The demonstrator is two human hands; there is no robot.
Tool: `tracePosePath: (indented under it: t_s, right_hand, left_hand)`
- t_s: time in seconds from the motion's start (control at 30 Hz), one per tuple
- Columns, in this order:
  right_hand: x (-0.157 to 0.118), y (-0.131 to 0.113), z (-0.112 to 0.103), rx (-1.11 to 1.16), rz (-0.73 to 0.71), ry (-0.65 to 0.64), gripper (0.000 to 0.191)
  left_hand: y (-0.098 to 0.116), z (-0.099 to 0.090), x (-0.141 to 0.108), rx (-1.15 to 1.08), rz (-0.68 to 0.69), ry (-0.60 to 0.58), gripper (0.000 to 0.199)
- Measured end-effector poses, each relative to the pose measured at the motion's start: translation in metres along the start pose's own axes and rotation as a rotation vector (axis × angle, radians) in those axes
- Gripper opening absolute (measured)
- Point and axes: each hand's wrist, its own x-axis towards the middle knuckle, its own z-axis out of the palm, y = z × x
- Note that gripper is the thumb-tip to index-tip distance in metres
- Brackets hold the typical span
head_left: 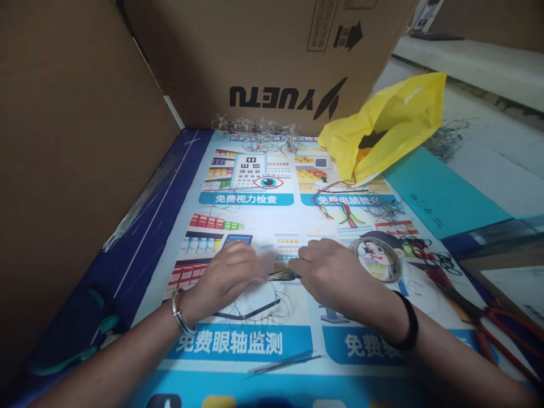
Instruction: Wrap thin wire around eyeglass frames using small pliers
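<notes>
My left hand (236,267), with a silver bangle at the wrist, is closed at the middle of the printed poster (276,218). Close to its right, my right hand (335,269) is closed too, a black band round its wrist. A short bundle of thin dark strands (281,275) spans the gap, its ends running into the fingers of both hands. The fingertips are hidden, and I cannot make out exactly what the strands are. Fine loose wires (278,309) curl below the left hand. Several straight thin wires (284,362) lie nearer me.
Cardboard walls (204,62) rise behind and left. Tangled wire pieces (259,126) lie at the back. A yellow bag (391,130), coloured threads (348,215), a tape roll (398,266), black bands (442,260) and red-handled scissors (482,323) lie right; a green-handled tool (108,324) and straight wires (142,209) left.
</notes>
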Motion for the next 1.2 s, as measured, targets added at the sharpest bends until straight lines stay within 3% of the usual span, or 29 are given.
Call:
tracePosePath:
  t_s: [0.73, 0.9, 1.2]
  right_hand:
    - [0.006, 0.004, 0.01, 0.075, -0.013, -0.031, 0.017]
    - [0.007, 0.009, 0.009, 0.044, 0.015, -0.035, 0.012]
    - [0.011, 0.026, 0.02, -0.138, 0.162, 0.037, 0.027]
  left_hand:
    - [0.001, 0.0, 0.003, 0.03, 0.009, -0.034, 0.014]
    - [-0.002, 0.003, 0.001, 0.052, -0.077, -0.055, 0.011]
    - [-0.012, 0.014, 0.001, 0.152, -0.281, 0.005, 0.017]
